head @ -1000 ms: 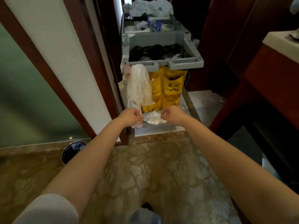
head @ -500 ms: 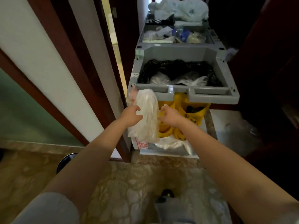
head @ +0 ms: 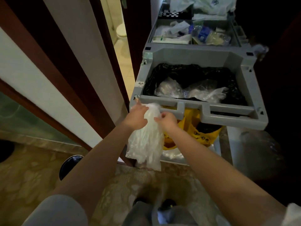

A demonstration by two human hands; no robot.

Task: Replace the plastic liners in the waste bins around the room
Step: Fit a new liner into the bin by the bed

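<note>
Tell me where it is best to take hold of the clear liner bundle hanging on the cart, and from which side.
Probably at the narrow top of the liner bundle, just under the grey cart rail, coming from the front. There the plastic is gathered; below it spreads wide and loose. The right hand pinches there; the left hand touches beside it.

Both hands have gone up. A second ago they were low, down near the bottom of the cart. Now the left hand is on the top of the hanging bags, and the right hand pinches their side. The person has stepped closer, so the cart and the black bin look nearer
</note>
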